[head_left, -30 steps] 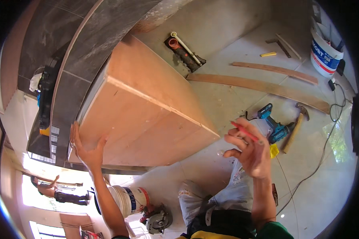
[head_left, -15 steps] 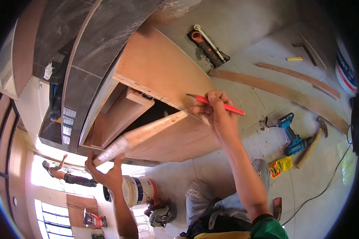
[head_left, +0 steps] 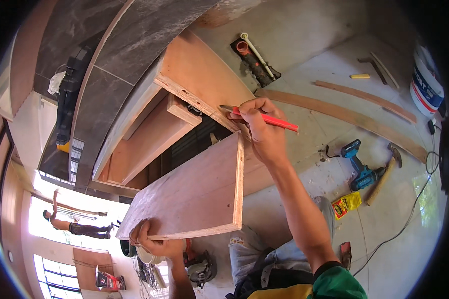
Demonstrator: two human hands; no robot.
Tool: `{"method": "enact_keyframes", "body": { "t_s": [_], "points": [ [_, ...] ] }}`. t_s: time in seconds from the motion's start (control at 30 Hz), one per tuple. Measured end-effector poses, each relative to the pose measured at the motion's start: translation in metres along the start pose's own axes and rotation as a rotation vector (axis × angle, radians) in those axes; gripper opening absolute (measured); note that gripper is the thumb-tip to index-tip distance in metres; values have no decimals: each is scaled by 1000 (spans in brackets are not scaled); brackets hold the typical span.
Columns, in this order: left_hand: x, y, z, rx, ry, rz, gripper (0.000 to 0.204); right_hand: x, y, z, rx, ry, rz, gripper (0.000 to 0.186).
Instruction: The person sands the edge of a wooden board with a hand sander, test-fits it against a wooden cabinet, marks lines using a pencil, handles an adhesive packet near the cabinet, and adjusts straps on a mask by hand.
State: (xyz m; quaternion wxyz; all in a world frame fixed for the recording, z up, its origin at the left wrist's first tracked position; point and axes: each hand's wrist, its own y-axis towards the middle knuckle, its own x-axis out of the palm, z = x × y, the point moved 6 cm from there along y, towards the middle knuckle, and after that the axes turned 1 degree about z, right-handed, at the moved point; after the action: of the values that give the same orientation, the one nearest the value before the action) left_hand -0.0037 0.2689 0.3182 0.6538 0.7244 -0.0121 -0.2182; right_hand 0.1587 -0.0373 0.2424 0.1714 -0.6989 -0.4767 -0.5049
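And here's the left hand (head_left: 152, 243), fingers and thumb pinching the near edge of a wooden panel (head_left: 194, 194), which stands swung out from the front of the cabinet (head_left: 204, 65). Over on the right hand (head_left: 264, 124), the fingertips press snugly round a red pencil (head_left: 282, 122), its point right at the cabinet's bare front edge; whether it touches, I can't tell.

So how far along? The cabinet's body looks built, with an inner board (head_left: 154, 134) already inside and a second front panel (head_left: 259, 172) lying across the lower part. The held panel isn't seated on its opening, and I can make out no clear pencil line on that edge, so by my reading the marking and closing up are not done.

Down on the pale tile floor (head_left: 309, 184), it's busy: a blue drill (head_left: 359, 167) beside a hammer (head_left: 384, 179), a yellow packet (head_left: 346, 204) near them, two wood strips (head_left: 344, 117) further off. A dark tiled counter (head_left: 110, 55) runs along the left, a bucket (head_left: 426, 84) sits far right, and beyond, by the bright window, another person (head_left: 67, 225) has an arm raised.
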Motion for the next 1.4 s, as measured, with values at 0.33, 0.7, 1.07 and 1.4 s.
{"method": "enact_keyframes", "body": {
  "t_s": [0.33,0.7,1.07,1.4],
  "points": [
    [0,-9,-1,16,17,45,45,0,2,-1,-22,-18,-5,13],
    [-2,-4,4,46,67,-44,52,2,4,-2,-9,-19,3,17],
    [-2,-6,2,23,29,-10,50,2,4,-2,-21,-69,-2,20],
    [-1,-6,2,16,6,-17,53,6,-1,-4,-107,-70,-64,19]
  ]
}}
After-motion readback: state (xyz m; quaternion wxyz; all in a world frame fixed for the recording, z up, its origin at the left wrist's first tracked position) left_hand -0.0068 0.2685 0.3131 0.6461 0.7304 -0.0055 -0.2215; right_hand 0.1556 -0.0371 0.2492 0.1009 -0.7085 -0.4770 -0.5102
